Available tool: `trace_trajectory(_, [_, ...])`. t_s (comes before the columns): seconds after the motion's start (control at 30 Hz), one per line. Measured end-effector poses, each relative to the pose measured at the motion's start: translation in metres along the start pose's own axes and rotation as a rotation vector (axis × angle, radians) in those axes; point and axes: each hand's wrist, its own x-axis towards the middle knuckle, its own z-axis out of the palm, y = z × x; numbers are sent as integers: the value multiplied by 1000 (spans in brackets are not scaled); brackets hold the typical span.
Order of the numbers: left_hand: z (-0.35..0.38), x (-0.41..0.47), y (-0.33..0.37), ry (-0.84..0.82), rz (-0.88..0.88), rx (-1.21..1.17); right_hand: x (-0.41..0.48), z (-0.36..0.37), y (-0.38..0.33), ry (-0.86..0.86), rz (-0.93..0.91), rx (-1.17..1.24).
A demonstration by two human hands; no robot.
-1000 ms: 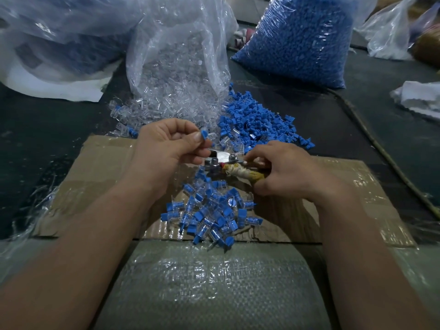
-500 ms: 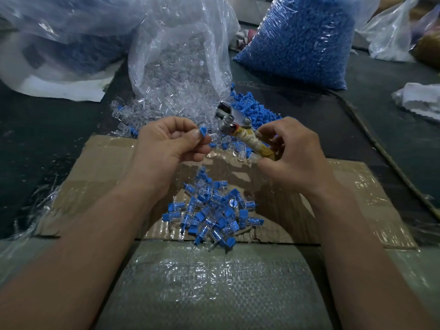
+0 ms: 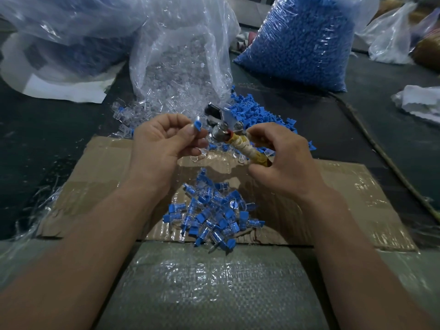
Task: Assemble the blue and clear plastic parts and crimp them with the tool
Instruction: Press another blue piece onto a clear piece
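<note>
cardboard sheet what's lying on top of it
A pile of joined blue and clear pieces lies on the cardboard, with a few loose clear pieces at its far edge. The left hand and right hand hang over its middle, hiding whatever lies beneath them.

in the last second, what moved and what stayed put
The right hand raised the tool from low over the cardboard, tilting its metal head up beside the blue part pinched in the left hand. It gripped the handle throughout. The left hand with its part and the pile of finished pieces on the cardboard stayed as they were.
</note>
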Motion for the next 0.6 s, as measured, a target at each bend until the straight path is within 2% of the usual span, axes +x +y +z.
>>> trace_trajectory(0.6, [6, -5, 3, -7, 69, 65, 0, 2, 0, -75, 7, 7])
